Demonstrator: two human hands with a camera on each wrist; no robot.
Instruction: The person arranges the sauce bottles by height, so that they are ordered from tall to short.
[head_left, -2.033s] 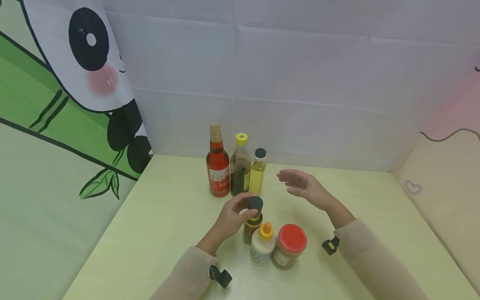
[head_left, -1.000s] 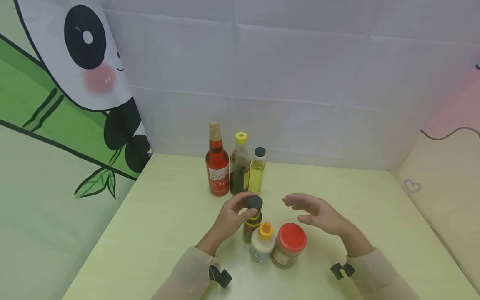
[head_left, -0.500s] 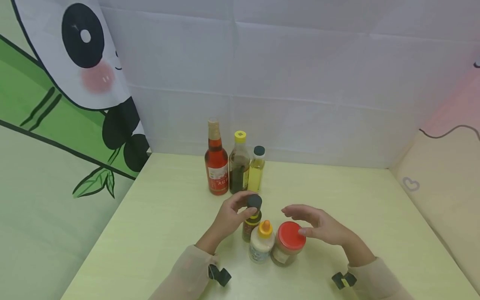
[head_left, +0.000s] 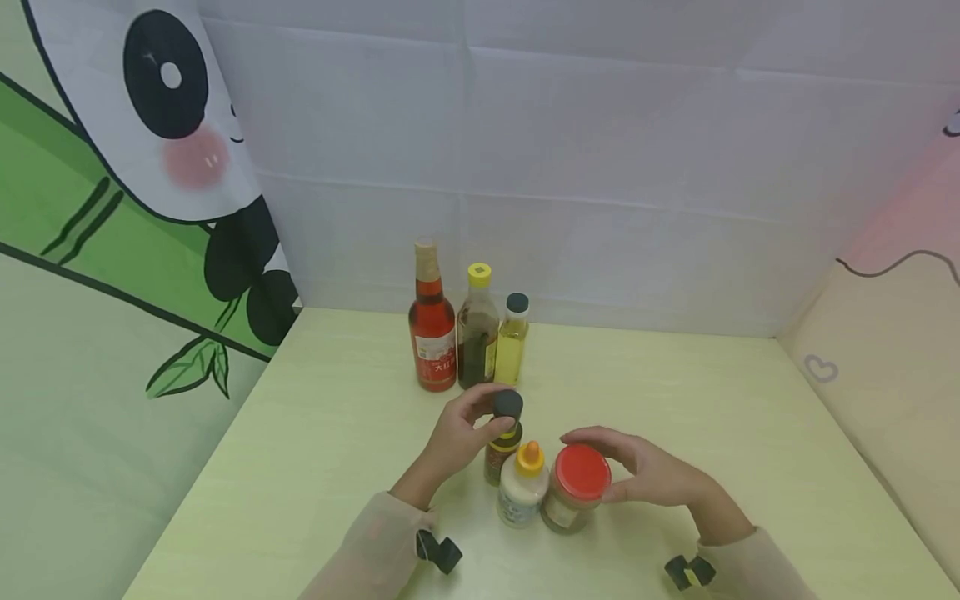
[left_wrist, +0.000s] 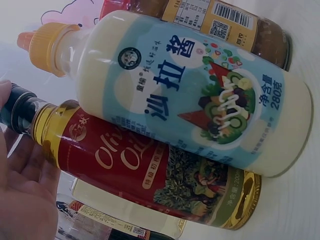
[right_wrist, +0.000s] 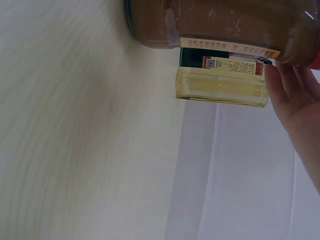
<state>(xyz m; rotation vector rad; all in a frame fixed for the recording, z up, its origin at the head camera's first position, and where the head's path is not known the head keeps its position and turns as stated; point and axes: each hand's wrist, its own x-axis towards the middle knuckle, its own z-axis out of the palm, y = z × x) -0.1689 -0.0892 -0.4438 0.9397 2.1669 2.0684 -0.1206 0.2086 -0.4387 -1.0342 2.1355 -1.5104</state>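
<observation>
Pale wood-grain counter (head_left: 712, 400) spreads to either side, a creased fabric backdrop (head_left: 600, 167) rising along its rear edge. Near the middle, the left hand (head_left: 453, 437) grips the glossy olive oil bottle (head_left: 501, 461) at its dark cap; the right hand (head_left: 660, 472) curls round the squat red-lidded jar (head_left: 579, 483), a round-shouldered salad dressing bottle (head_left: 522, 492) standing between both containers.

The Olive Oil bottle (left_wrist: 140, 167) looks like clear, glossy glass under a dark plastic cap (left_wrist: 21, 110); the salad dressing squeeze bottle (left_wrist: 192, 95) is smooth plastic with a soft sheen, its orange cap (left_wrist: 46, 49) also plastic. The red-lidded jar (right_wrist: 220, 25) has shiny see-through walls (glass or plastic, hard to say). The tabletop (head_left: 652, 383) shows matt wood grain; the backdrop (head_left: 570, 125) is creased cloth, the sleeves (head_left: 375, 542) matt cloth
</observation>
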